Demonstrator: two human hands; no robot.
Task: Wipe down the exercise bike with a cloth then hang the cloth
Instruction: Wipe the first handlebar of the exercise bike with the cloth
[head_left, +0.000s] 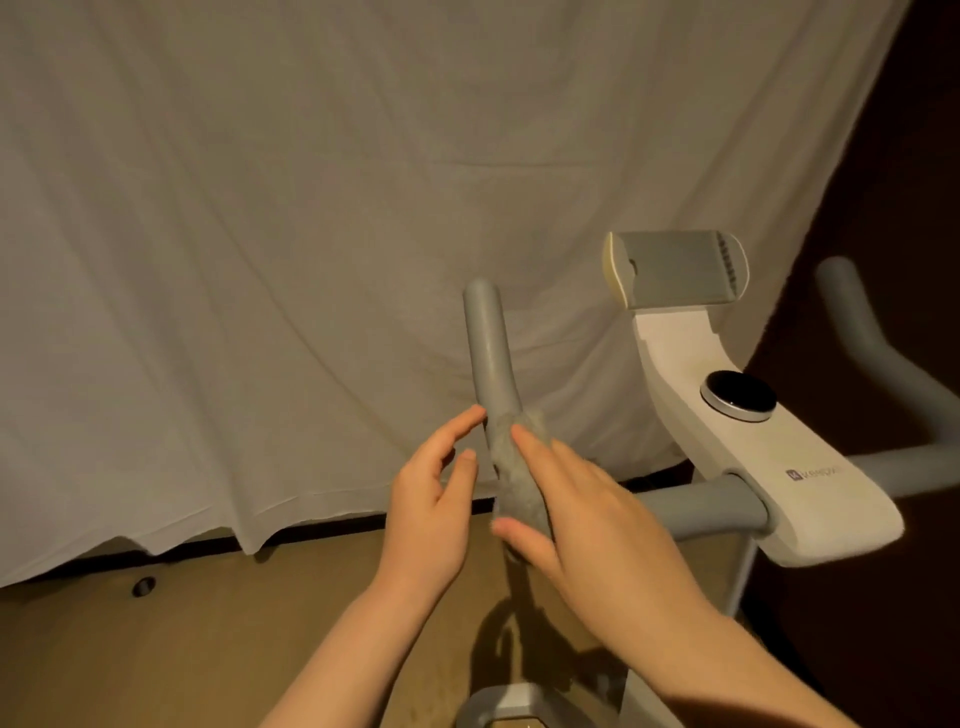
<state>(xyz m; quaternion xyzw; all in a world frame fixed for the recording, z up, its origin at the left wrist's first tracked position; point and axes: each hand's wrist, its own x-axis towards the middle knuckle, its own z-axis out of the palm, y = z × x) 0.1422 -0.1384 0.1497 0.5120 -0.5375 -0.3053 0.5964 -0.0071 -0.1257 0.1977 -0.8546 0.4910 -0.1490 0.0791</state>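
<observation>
Wiping step in hand, judged from layout: fuzzy grey cloth (517, 475) wrapped on the left grey foam-covered handlebar horn (488, 353), low on the horn near its bend.

Left hand (434, 512) just beside the horn, fingers spread and relaxed, forefinger tip near or touching the bar, gripping nothing. Right hand (592, 512) laid over the cloth, fingers straight, thumb underneath, pressing cloth to bar; full wrap round the bar cannot be told.

Next move probably: slide cloth up toward the horn tip, then across to the white plastic centre console with round black dial (737, 397), grey phone cradle (675, 267) and far right horn (862, 332). Hanging not yet due.

Room: creased white sheet backdrop (260, 234), tan floor (156, 649), dim warm light.
</observation>
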